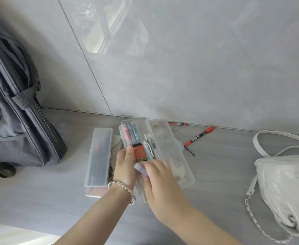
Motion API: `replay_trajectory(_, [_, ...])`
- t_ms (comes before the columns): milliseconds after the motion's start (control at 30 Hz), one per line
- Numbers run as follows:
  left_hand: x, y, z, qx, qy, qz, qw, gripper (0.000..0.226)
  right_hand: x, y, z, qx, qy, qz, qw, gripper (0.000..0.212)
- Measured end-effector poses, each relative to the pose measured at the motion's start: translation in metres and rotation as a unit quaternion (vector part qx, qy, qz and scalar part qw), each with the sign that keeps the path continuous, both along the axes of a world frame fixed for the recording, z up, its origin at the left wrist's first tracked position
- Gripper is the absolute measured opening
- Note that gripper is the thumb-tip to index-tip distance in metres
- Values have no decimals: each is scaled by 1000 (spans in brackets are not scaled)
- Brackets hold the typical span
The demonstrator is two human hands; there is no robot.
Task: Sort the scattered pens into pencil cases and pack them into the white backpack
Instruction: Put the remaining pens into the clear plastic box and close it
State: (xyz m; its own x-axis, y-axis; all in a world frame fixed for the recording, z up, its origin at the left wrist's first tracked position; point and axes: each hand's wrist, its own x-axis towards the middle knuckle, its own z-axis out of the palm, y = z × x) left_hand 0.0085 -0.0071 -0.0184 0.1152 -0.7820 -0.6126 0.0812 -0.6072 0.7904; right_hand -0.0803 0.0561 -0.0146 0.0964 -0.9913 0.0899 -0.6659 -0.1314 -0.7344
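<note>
An open clear pencil case (170, 138) lies mid-table with pastel highlighters (131, 132), a red 2B lead box (140, 153) and pens in its tray. My left hand (124, 167) grips the tray's near left edge, thumb against the lead box. My right hand (161, 181) pinches a lilac highlighter (141, 169) over the tray's near end. A shut frosted pencil case (99, 156) lies to the left. Loose on the table sit a red-capped marker (199, 136), a thin black refill (189, 150) and a red-tipped pen (178, 123). The white backpack (285, 188) rests at the right.
A grey backpack (17, 117) stands at the left against the tiled wall (198, 59). The white backpack's strap and chain (262, 225) spill onto the grey tabletop (47, 200). Something pinkish lies under the shut case.
</note>
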Motion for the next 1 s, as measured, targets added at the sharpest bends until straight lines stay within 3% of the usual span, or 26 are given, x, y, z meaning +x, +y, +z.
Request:
replay_trajectory(100, [-2, 2, 2, -10, 9, 0, 1000, 27, -5, 5, 0, -11, -24, -25, 999, 26])
replay_trajectory(233, [-4, 6, 3, -19, 12, 6, 1000, 23, -15, 4, 15, 1, -40, -101, 994, 41])
replay_trajectory(333, [-6, 9, 5, -23, 14, 19, 999, 19, -16, 7, 25, 74, -31, -55, 995, 15])
replay_trajectory(433, [-7, 10, 9, -29, 21, 26, 999, 17, -14, 11, 21, 88, 40, -23, 995, 45])
replay_trajectory(567, [-7, 11, 10, -39, 22, 35, 998, 18, -10, 13, 19, 26, 117, -47, 992, 47])
replay_trajectory(700, [-6, 11, 16, -43, 40, 32, 998, 19, -18, 13, 8, -39, 73, -69, 994, 34])
replay_trajectory(1000, [-7, 13, 19, -69, 10, -6, 998, 22, -27, 7, 0, -91, 138, -38, 986, 27])
